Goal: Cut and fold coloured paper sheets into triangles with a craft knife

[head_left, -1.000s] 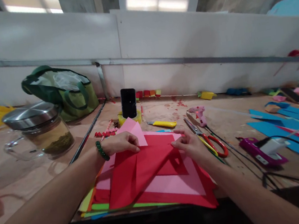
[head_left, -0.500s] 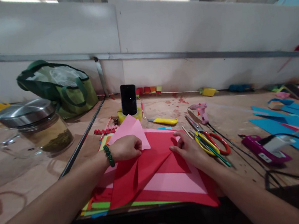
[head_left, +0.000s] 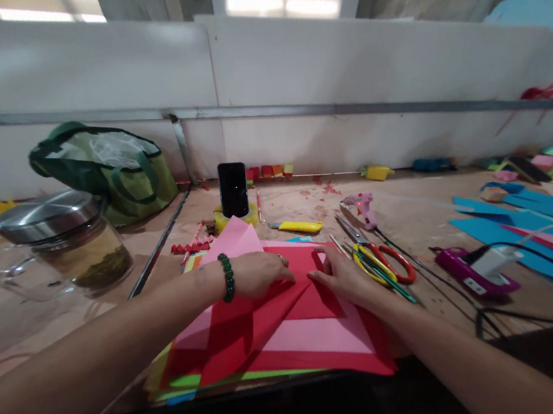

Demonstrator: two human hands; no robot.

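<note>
- Red sheet [head_left: 236,333]: beneath left grip [head_left: 264,274], corner at right grip [head_left: 332,274]; diagonal fold appears partly formed, pressing flat apparently outstanding.
- Left grip: fingers bent onto sheet; hold cannot be told.
- Right grip: thumb and forefinger slightly parted; pinch unconfirmed.
- Scissors [head_left: 373,249]: right of right grip, unheld.

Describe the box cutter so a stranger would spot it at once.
Find the coloured paper stack at the table's near edge. Just beyond it, between the black phone and the pink glue gun, lies the box cutter. Its straight yellow handle sets it apart from the loop-handled scissors.
</note>
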